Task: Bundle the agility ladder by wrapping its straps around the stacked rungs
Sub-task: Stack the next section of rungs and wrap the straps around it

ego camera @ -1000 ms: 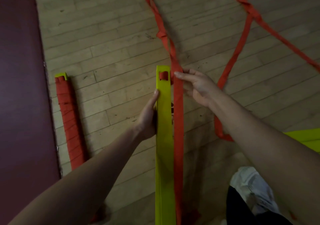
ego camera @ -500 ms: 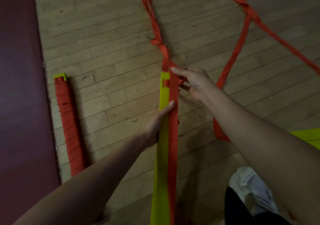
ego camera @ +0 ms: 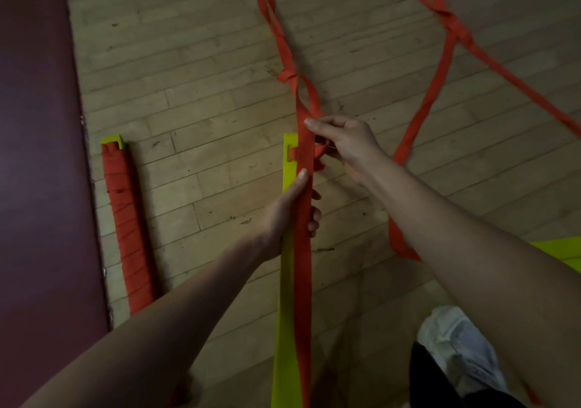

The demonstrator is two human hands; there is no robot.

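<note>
A stack of yellow-green rungs (ego camera: 287, 297) runs from the bottom centre up to mid-frame. An orange strap (ego camera: 303, 250) lies lengthwise along its top face and trails away up the floor. My left hand (ego camera: 290, 209) grips the stack from the left, thumb pressing the strap down and fingers curled under the right edge. My right hand (ego camera: 345, 143) pinches the strap at the stack's far end, just past the slot. A second strap (ego camera: 437, 71) lies loose across the floor to the right.
A finished bundle (ego camera: 127, 225), wrapped in orange strap with a yellow tip, lies on the wood floor at the left beside a dark red mat (ego camera: 37, 156). Another yellow rung (ego camera: 562, 250) shows at the right edge. A white shoe (ego camera: 456, 341) is at bottom right.
The strap has moved from beside the rungs onto their top face. My left thumb slid over onto it. My right hand shifted at the far end, still pinching the strap.
</note>
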